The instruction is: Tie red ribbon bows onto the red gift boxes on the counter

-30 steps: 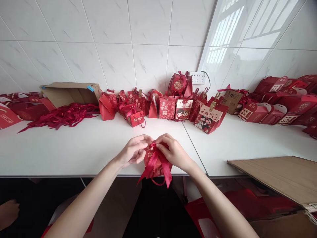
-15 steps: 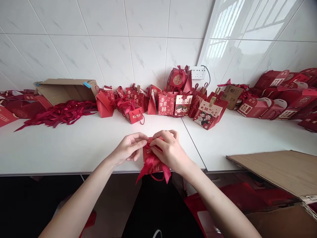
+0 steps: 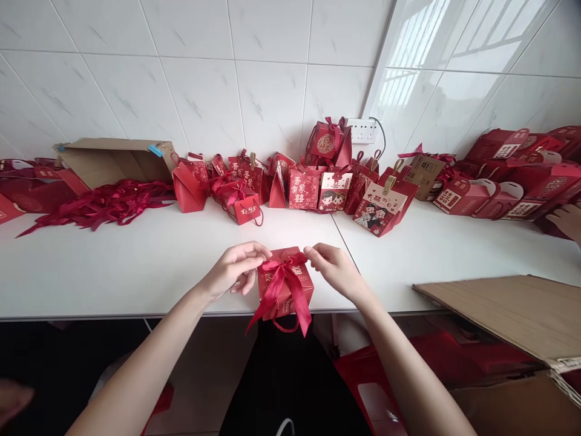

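The right hand (image 3: 334,269), earlier covering the box (image 3: 284,298), now pinches the bow (image 3: 285,265) at the box's two o'clock. The left hand (image 3: 233,269) pinches it at ten.

The count at the working position records one red box (image 3: 287,303), one ribbon bow (image 3: 285,266) on it and two hands of its handler, one left hand (image 3: 233,269) and one right hand (image 3: 336,269). Along the wall, at least eight upright gift boxes (image 3: 303,189) are visible, with at least five in the right-hand pile (image 3: 544,180) and at least two at far left, overlap preventing exact totals. Also noted: one cardboard box (image 3: 115,158), one ribbon heap (image 3: 115,203) too tangled to number, one brown carton (image 3: 424,175), one power strip (image 3: 363,131), one cardboard flap (image 3: 508,312) and two co-worker hands (image 3: 568,221).
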Demonstrator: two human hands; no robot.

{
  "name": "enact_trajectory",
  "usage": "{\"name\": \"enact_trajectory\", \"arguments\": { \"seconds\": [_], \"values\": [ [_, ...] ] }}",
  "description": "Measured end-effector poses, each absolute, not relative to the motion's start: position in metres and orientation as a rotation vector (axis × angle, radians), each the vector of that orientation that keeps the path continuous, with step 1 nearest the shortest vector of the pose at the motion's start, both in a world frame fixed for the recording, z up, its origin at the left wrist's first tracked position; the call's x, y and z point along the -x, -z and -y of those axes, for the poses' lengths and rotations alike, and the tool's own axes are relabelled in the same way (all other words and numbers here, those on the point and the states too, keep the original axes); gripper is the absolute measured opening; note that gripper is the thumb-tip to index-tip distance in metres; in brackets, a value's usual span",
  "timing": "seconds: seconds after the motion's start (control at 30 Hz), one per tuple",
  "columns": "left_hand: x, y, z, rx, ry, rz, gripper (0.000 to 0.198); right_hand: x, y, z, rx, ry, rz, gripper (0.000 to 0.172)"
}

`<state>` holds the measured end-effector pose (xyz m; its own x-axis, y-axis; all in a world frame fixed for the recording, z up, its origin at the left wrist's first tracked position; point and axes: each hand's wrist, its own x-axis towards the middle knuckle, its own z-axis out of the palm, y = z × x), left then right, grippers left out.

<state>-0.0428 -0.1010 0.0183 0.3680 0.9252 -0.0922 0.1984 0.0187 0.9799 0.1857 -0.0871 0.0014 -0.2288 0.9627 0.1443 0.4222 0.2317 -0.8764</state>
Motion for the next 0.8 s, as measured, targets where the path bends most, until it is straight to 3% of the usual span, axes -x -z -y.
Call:
{"name": "enact_trajectory", "arguments": {
  "seconds": [0.2,0.27,0.33,0.47,0.8],
  "values": [
    [0.037,-0.026,0.115,-1.648,-0.950,-1.554,0.027,-0.177,-0.005,0.090,1.059,-1.148,1.626,0.033],
    [0.033,-0.028,0.119,-1.729,-0.903,-1.660,0.039,-0.176,-0.007,0.091,1.068,-1.169,1.607,0.035],
    [0.030,-0.028,0.120,-1.791,-0.838,-1.679,0.045,-0.175,-0.006,0.092,1.123,-1.164,1.613,0.039],
    [0.026,-0.027,0.118,-1.808,-0.830,-1.617,0.038,-0.172,-0.002,0.091,1.167,-1.145,1.654,0.045],
    [0.036,-0.010,0.119,-1.678,-0.787,-1.512,0.038,-0.170,0.013,0.088,1.061,-1.247,1.576,0.042]
  ]
}}
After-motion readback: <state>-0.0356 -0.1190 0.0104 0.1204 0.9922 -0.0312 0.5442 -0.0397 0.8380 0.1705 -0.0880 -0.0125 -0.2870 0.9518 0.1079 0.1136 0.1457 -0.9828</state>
